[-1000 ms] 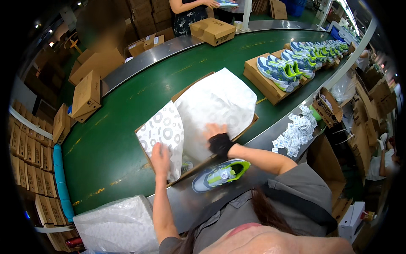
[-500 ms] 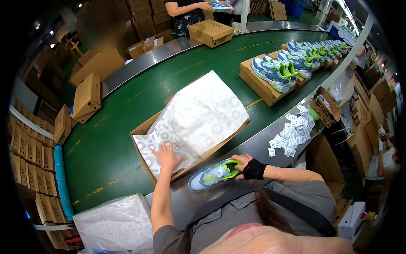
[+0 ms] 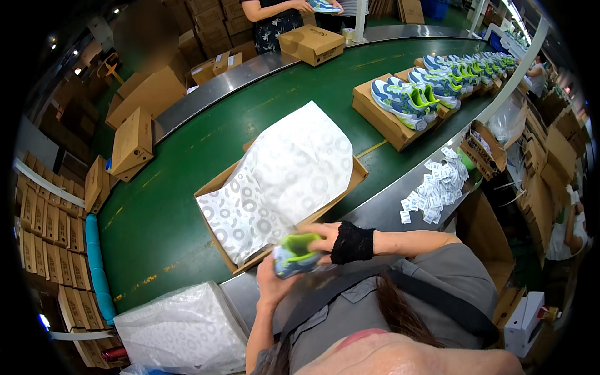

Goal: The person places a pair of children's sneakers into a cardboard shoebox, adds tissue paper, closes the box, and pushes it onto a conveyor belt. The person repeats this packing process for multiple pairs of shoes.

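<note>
A blue-grey and lime green sneaker (image 3: 294,255) is held near my body, just past the near edge of an open shoebox (image 3: 359,175). My left hand (image 3: 275,281) is closed round its side. My right hand (image 3: 322,237), with a black wrist band (image 3: 353,242), has its fingers and thumb on the lime collar; motion smears them. White wrapping paper (image 3: 306,156) with grey rings fills the box and covers whatever lies under it.
Paired sneakers (image 3: 406,103) stand on shoeboxes along the green conveyor (image 3: 169,206). Small white sachets (image 3: 431,194) are heaped on the metal ledge at right. A plastic-wrapped paper stack (image 3: 181,328) lies at lower left. Across the belt a person (image 3: 275,22) handles another shoe.
My left hand has left the paper and taken hold of the sneaker. The sneaker has been turned and lifted. The paper's right edge has shifted left, and the box shows more of its right end.
</note>
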Available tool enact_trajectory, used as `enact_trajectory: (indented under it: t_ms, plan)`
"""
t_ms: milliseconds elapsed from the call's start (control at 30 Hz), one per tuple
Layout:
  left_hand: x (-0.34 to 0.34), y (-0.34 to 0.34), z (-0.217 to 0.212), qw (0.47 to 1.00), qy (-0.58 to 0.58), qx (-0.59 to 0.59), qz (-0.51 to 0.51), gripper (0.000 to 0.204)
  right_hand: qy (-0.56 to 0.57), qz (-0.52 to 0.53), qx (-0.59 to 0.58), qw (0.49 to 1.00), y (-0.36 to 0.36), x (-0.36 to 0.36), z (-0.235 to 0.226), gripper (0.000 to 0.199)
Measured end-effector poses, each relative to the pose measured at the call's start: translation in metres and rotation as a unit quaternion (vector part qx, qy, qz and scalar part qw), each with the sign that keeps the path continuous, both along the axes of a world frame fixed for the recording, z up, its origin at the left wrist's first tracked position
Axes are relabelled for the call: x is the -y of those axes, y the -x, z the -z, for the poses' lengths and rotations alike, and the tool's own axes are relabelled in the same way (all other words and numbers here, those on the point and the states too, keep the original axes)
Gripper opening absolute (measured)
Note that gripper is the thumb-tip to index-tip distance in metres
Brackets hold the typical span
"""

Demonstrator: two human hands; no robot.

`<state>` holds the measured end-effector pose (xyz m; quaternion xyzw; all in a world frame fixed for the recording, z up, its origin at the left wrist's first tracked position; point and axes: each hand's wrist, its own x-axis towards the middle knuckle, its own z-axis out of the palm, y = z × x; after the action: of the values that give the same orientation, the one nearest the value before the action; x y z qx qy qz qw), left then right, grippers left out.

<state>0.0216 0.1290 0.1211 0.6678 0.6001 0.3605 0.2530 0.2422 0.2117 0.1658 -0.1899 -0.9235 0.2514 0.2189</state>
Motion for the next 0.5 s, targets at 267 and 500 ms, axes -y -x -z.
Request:
enact_trajectory:
  t_ms: [267, 500]
  plan:
    - [-0.082, 0.063, 0.026, 0.856, -0.001, 0.458, -0.240, 0.049, 0.021, 0.098, -0.147, 0.984, -0.001, 0.001, 0.024, 0.038]
    - [-0.168, 0.074, 0.160, 0.887, 0.232, 0.324, -0.235, 0.065, 0.377, 0.182, 0.018, 0.908, -0.023, 0.021, 0.103, 0.047]
